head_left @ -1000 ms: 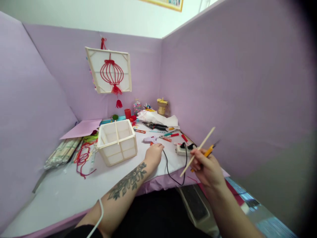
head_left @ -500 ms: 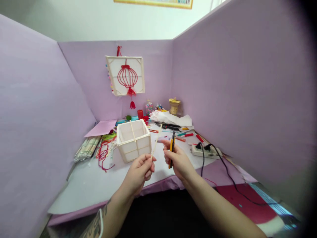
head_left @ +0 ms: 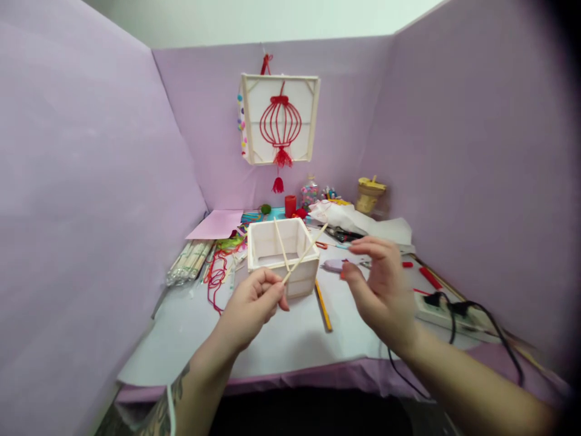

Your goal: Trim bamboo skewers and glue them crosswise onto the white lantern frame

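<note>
My left hand (head_left: 256, 303) pinches the lower end of a thin wooden stick (head_left: 309, 249), which slants up to the right. Behind it on the table stands a white box-shaped lantern frame (head_left: 261, 261) with an open top and another stick (head_left: 281, 244) lying across its rim. A yellow craft knife (head_left: 324, 306) lies on the table just right of the frame. My right hand (head_left: 384, 290) hovers over the right side of the table, open, thumb and fingers apart, slightly blurred. Beyond its thumb is a pale lilac object (head_left: 333, 265), partly covered.
A finished lantern (head_left: 313, 121) with red decoration hangs at the back. Left are bundled sticks (head_left: 188, 261) and red cord (head_left: 216, 275). A power strip (head_left: 458, 318) with black cables lies right; crumpled white paper (head_left: 385, 232) and a red cup-like cylinder (head_left: 290, 206) are behind.
The craft knife has left my right hand and now lies beside the frame. That hand has moved right and opened. My left hand's stick tilts further right; the view has shifted left.
</note>
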The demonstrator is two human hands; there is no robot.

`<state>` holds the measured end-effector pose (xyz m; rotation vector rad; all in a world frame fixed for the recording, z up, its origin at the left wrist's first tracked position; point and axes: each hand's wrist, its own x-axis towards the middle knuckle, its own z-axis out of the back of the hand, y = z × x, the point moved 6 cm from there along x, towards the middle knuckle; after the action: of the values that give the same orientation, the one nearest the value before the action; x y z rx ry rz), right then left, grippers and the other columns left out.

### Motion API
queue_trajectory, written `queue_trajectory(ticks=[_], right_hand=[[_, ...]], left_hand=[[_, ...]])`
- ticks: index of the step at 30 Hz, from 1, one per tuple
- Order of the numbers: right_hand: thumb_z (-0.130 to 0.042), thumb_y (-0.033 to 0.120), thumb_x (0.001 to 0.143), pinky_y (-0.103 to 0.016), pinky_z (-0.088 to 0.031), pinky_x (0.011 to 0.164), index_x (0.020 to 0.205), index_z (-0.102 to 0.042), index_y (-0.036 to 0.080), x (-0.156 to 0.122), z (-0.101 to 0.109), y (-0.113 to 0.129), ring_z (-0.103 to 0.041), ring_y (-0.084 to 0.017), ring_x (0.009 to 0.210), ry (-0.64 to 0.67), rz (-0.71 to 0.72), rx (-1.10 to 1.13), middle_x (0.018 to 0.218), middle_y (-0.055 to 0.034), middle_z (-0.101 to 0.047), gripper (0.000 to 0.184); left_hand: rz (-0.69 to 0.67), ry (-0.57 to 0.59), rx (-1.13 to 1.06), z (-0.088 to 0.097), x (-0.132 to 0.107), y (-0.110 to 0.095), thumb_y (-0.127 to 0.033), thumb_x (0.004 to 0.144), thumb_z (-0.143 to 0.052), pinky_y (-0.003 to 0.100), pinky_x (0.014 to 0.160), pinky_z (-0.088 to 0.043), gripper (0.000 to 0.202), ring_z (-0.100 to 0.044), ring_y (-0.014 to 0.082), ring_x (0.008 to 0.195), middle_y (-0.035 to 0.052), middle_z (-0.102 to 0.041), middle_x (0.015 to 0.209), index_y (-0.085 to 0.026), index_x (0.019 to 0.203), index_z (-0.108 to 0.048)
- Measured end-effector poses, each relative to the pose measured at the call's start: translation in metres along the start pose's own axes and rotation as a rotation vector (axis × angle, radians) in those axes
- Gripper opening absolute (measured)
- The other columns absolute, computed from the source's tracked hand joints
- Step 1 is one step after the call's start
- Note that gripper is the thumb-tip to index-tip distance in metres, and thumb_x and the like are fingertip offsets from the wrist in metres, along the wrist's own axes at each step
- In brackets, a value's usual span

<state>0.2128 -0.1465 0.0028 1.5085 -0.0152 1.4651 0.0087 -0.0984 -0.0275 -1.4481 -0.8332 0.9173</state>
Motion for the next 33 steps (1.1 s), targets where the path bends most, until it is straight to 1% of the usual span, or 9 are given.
queue_trajectory(ticks=[2,5,7,10,13,17,20,27,33], right_hand=[[-0.062,0.021,0.079,-0.033,-0.045,0.074,0.081,-0.063,0.021,0.022,-0.011,0.023,-0.058,-0.018,0.078,0.225,0.090,0.003,0.078,-0.0028,-0.063,0.003],[-0.061,0.026,0.080,-0.026,-0.039,0.054,0.074,-0.063,0.019,0.036,-0.048,0.018,-0.051,-0.012,0.057,0.608,-0.253,0.179,0.063,0.0006,-0.059,0.009],[-0.065,0.029,0.075,-0.023,-0.038,0.050,0.075,-0.062,0.018,0.036,-0.070,0.009,-0.051,-0.010,0.055,0.701,-0.522,0.403,0.065,0.0008,-0.060,0.012],[-0.071,0.031,0.066,-0.020,-0.030,0.042,0.071,-0.059,0.017,0.031,-0.094,0.000,-0.041,-0.006,0.044,0.730,-0.790,0.676,0.056,0.0050,-0.054,0.019],[-0.074,0.029,0.061,-0.019,-0.022,0.037,0.066,-0.057,0.017,0.029,-0.104,-0.003,-0.033,-0.003,0.037,0.705,-0.921,0.799,0.049,0.0077,-0.048,0.021],[-0.071,0.025,0.059,-0.018,-0.019,0.036,0.060,-0.058,0.017,0.030,-0.108,0.000,-0.032,-0.003,0.035,0.679,-0.992,0.886,0.043,0.0076,-0.048,0.015],[-0.069,0.023,0.057,-0.018,-0.019,0.035,0.059,-0.059,0.016,0.029,-0.110,0.000,-0.032,-0.003,0.035,0.688,-1.032,0.902,0.041,0.0076,-0.046,0.012],[-0.075,0.024,0.056,-0.018,-0.019,0.035,0.058,-0.059,0.016,0.030,-0.115,-0.004,-0.032,-0.003,0.035,0.691,-1.032,0.869,0.044,0.0070,-0.050,0.017],[-0.072,0.018,0.054,-0.018,-0.014,0.035,0.056,-0.057,0.016,0.028,-0.120,-0.005,-0.031,-0.002,0.035,0.687,-1.116,0.949,0.042,0.0072,-0.048,0.015]], left_hand=[[-0.017,-0.014,-0.054,0.000,0.008,-0.004,-0.038,0.081,-0.061,0.016,0.039,-0.017,0.024,-0.028,0.0010,0.038,-0.0024,-0.061,0.060,-0.018,0.082,-0.048],[-0.067,-0.072,-0.125,-0.003,0.016,-0.005,-0.040,0.083,-0.061,0.016,0.039,-0.017,0.025,-0.027,0.0011,0.037,-0.0037,-0.060,0.060,-0.019,0.084,-0.048],[-0.093,-0.109,-0.118,-0.005,0.020,-0.003,-0.041,0.084,-0.061,0.017,0.040,-0.019,0.026,-0.029,0.0016,0.038,-0.0034,-0.060,0.061,-0.019,0.084,-0.048],[-0.125,-0.167,-0.072,-0.004,0.023,-0.002,-0.042,0.084,-0.061,0.018,0.041,-0.021,0.026,-0.033,0.0028,0.041,-0.0025,-0.061,0.063,-0.019,0.083,-0.050],[-0.160,-0.231,-0.028,-0.001,0.023,-0.005,-0.043,0.084,-0.061,0.020,0.043,-0.026,0.025,-0.040,0.0054,0.044,-0.0015,-0.061,0.064,-0.019,0.084,-0.052],[-0.175,-0.300,0.031,0.004,0.021,-0.005,-0.043,0.083,-0.063,0.022,0.046,-0.031,0.025,-0.050,0.0098,0.052,0.0004,-0.062,0.065,-0.020,0.083,-0.054],[-0.170,-0.285,0.012,0.006,0.023,-0.001,-0.043,0.084,-0.062,0.022,0.046,-0.031,0.024,-0.051,0.0106,0.053,0.0005,-0.063,0.066,-0.020,0.085,-0.053],[-0.173,-0.265,-0.012,0.008,0.026,0.002,-0.044,0.085,-0.061,0.022,0.045,-0.028,0.025,-0.048,0.0087,0.050,-0.0002,-0.062,0.066,-0.021,0.085,-0.053],[-0.165,-0.242,-0.076,0.011,0.029,0.007,-0.044,0.084,-0.063,0.020,0.042,-0.024,0.027,-0.037,0.0043,0.042,-0.0010,-0.062,0.065,-0.020,0.085,-0.052]])
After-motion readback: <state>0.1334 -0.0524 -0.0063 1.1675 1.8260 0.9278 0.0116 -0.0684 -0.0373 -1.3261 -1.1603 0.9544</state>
